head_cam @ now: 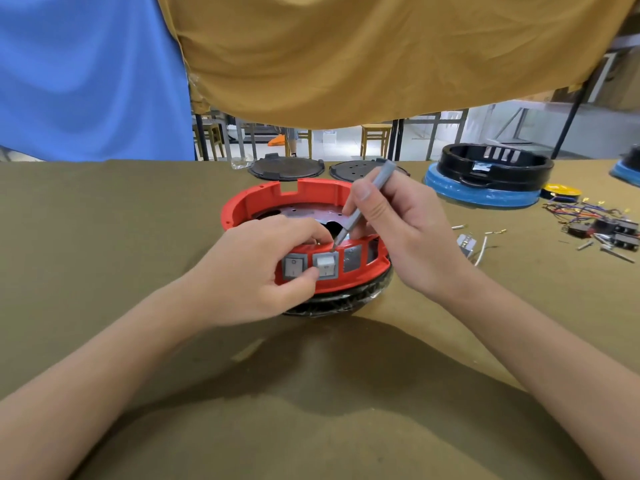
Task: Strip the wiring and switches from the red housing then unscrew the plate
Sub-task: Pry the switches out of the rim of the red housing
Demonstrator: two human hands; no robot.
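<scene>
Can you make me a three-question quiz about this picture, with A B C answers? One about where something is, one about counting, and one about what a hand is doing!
1. Where is the pile of loose wires?
A. inside the red housing
B. on the table, far right
C. in the left hand

2. How many switches sit in the red housing?
A. two
B. five
C. none

3. What does the right hand do?
A. lies flat
B. holds a grey screwdriver
C. points upward

Answers: B, the wires lie right of the housing; A, two grey switches show beside empty slots; B, fingers grip the tool.
</scene>
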